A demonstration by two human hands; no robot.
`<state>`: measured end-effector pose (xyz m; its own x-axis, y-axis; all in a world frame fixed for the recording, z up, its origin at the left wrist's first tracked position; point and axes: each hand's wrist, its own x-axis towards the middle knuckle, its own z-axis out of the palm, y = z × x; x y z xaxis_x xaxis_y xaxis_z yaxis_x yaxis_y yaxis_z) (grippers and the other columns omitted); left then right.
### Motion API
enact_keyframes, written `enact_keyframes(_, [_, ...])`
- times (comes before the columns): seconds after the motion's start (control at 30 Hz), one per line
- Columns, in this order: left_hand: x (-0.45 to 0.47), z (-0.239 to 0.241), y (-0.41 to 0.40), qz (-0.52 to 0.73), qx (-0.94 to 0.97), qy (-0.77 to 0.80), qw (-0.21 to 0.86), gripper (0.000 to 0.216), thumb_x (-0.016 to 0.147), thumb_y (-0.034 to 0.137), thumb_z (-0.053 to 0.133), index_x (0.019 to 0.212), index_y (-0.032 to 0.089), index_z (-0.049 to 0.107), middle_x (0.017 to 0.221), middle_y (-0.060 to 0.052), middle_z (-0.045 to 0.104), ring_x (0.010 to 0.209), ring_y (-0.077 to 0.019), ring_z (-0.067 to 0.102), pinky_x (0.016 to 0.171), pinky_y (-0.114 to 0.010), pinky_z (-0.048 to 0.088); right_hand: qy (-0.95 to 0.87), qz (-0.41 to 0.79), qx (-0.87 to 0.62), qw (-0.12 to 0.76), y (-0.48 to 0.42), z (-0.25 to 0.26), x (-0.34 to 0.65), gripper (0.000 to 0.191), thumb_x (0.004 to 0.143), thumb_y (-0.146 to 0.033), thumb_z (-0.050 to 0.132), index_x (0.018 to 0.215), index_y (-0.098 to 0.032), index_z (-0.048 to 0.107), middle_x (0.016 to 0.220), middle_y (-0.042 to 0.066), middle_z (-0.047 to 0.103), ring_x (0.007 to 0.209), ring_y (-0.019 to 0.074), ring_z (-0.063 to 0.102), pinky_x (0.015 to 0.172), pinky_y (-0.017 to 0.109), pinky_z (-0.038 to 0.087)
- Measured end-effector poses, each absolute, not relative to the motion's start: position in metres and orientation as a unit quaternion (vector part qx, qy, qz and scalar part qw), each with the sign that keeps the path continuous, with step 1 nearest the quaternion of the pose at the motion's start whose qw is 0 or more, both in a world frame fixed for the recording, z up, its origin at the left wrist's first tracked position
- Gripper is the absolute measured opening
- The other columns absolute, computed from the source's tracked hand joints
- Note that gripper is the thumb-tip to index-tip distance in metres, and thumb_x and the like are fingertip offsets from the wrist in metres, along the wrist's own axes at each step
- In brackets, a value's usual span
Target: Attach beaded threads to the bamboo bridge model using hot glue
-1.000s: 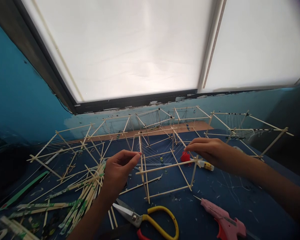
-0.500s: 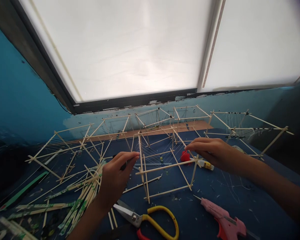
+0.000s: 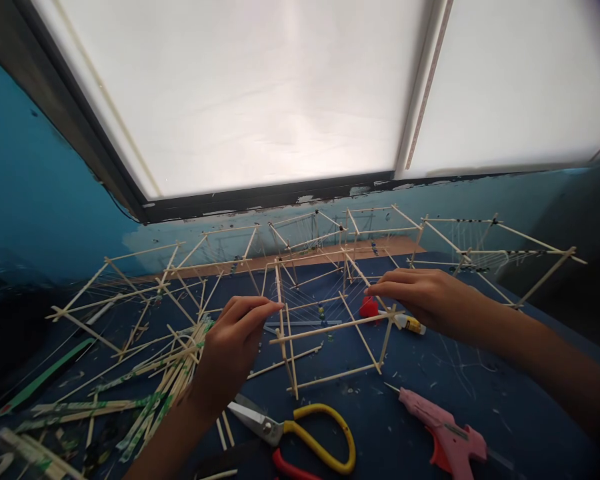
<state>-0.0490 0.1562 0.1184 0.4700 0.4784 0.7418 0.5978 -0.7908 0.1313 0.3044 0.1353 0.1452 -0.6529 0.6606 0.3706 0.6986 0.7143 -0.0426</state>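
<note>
A box-shaped frame of thin wooden sticks [image 3: 330, 328] stands in front of me, with fine clear threads strung across it and a few small beads [image 3: 321, 311] on them. The fingertips of my left hand [image 3: 230, 347] are pinched at its left upper stick. Across from it, my right hand [image 3: 427, 293] pinches at the right upper stick. Whether a thread is also between the fingers is too fine to see. Behind the right fingertips lie a red object [image 3: 369, 307] and a small yellow-labelled glue tube [image 3: 411, 324].
Yellow-and-red-handled scissors [image 3: 325, 453] and a pink glue gun [image 3: 445, 427] lie near the front edge. Loose sticks [image 3: 173, 377] are piled at left, beside a green strip-like object [image 3: 50, 375]. More stick frames [image 3: 525, 233] line the back, below the window [image 3: 260, 100].
The view has shifted slightly, so the scene sits a little higher. Both hands stay pinched at the frame's two sides, with hardly any movement.
</note>
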Motion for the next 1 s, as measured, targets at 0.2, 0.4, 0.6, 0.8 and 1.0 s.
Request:
enact_keyframes(0.2, [-0.0503, 0.1216, 0.1539, -0.397, -0.857, -0.320, 0.070, 0.028, 0.099, 0.009, 0.052, 0.114, 0.024, 0.069, 0.105, -0.005, 0.069, 0.098, -0.0175, 0.064, 0.082, -0.029, 0.056, -0.908, -0.066, -0.370, 0.184, 0.1364, 0.1452, 0.3010, 0.048, 0.088, 0.000, 0.043, 0.125, -0.021, 0.065, 0.116, 0.009, 0.073, 0.098, 0.0221, 0.072, 0.076, 0.032, 0.056])
enact_keyframes(0.4, [-0.0525, 0.1227, 0.1550, -0.394, -0.857, -0.323, 0.074, 0.029, 0.098, 0.008, 0.052, 0.117, 0.023, 0.069, 0.105, -0.005, 0.070, 0.100, -0.0181, 0.063, 0.086, -0.029, 0.054, -0.901, -0.040, -0.389, 0.186, 0.1364, 0.1436, 0.3033, 0.038, 0.092, -0.003, 0.044, 0.118, -0.020, 0.065, 0.102, 0.008, 0.074, 0.085, 0.0198, 0.071, 0.072, 0.030, 0.054])
enact_keyframes(0.6, [-0.0528, 0.1243, 0.1546, -0.380, -0.864, -0.320, 0.086, 0.029, 0.098, 0.007, 0.050, 0.114, 0.021, 0.070, 0.105, -0.006, 0.068, 0.100, -0.0185, 0.062, 0.085, -0.030, 0.055, -0.902, -0.030, -0.396, 0.171, 0.1372, 0.1429, 0.3056, 0.037, 0.095, -0.002, 0.041, 0.118, -0.020, 0.064, 0.108, 0.010, 0.071, 0.090, 0.0209, 0.070, 0.075, 0.032, 0.053])
enact_keyframes(0.8, [-0.0500, 0.1252, 0.1530, -0.371, -0.868, -0.316, 0.099, 0.032, 0.097, 0.004, 0.048, 0.112, 0.020, 0.070, 0.104, -0.007, 0.068, 0.100, -0.0191, 0.062, 0.082, -0.030, 0.057, -0.901, -0.035, -0.379, 0.208, 0.1356, 0.1413, 0.3070, 0.040, 0.095, -0.003, 0.042, 0.122, -0.022, 0.065, 0.116, 0.010, 0.071, 0.094, 0.0206, 0.071, 0.080, 0.033, 0.056])
enact_keyframes(1.0, [-0.0499, 0.1263, 0.1545, -0.378, -0.864, -0.316, 0.103, 0.028, 0.098, 0.008, 0.050, 0.114, 0.021, 0.069, 0.103, -0.006, 0.072, 0.099, -0.0193, 0.063, 0.083, -0.031, 0.057, -0.884, -0.035, -0.390, 0.253, 0.1343, 0.1386, 0.3090, 0.046, 0.095, -0.004, 0.041, 0.132, -0.024, 0.061, 0.117, 0.009, 0.073, 0.096, 0.0210, 0.072, 0.081, 0.033, 0.058])
